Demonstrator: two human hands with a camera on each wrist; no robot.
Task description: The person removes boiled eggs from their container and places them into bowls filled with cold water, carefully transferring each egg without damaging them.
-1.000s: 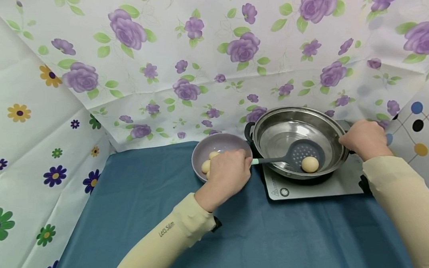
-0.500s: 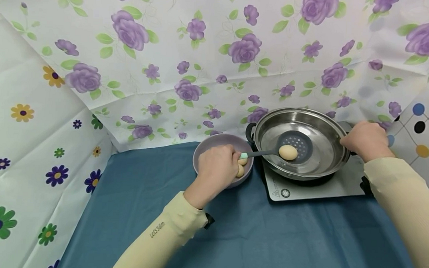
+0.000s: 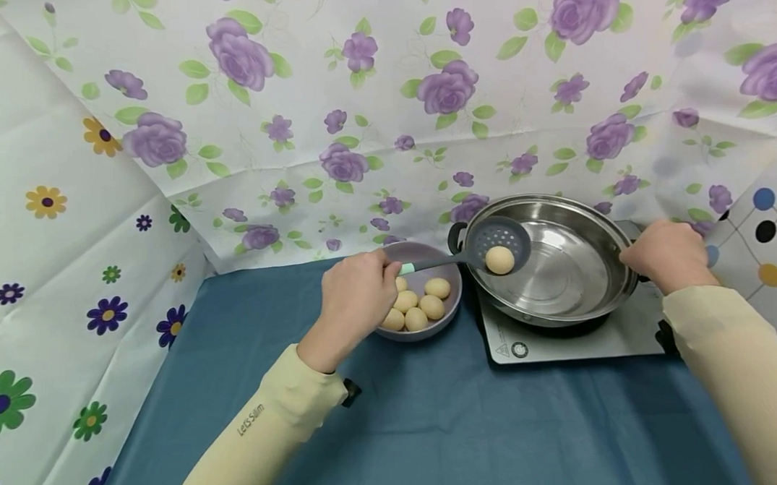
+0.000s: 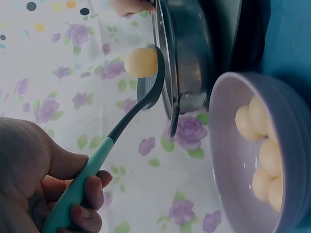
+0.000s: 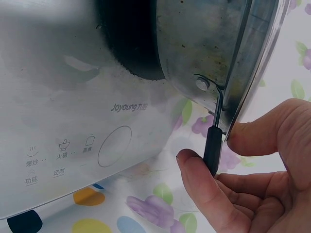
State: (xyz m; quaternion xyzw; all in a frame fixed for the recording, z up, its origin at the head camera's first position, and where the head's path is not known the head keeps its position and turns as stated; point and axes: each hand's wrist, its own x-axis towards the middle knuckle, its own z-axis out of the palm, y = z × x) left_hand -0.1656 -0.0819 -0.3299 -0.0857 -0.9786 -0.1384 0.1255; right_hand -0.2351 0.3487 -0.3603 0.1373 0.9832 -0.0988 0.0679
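In the head view my left hand (image 3: 359, 292) grips the green handle of a grey slotted spoon (image 3: 515, 241). One pale egg (image 3: 500, 260) rides on the perforated head, raised over the left rim of a wide steel pot (image 3: 566, 272). Thumb and fingers wrap the green handle (image 4: 98, 158) in the left wrist view. Just left of the pot stands a mauve bowl (image 4: 226, 121) with several eggs (image 3: 416, 319) in it. At the pot's right side is my right hand (image 3: 669, 256), whose thumb and fingers pinch the black side handle (image 5: 213, 149), plain in the right wrist view.
The pot stands on a flat silver induction cooker (image 3: 579, 347), whose touch controls (image 5: 60, 158) face up. A blue cloth (image 3: 484, 435) covers the table. Flowered sheeting (image 3: 367, 126) hangs close behind pot and bowl, and on the left side.
My left hand has drawn the slotted spoon and its egg leftward and up, from inside the pot to its left rim, uncovering the eggs in the bowl. My right hand stays on the handle.
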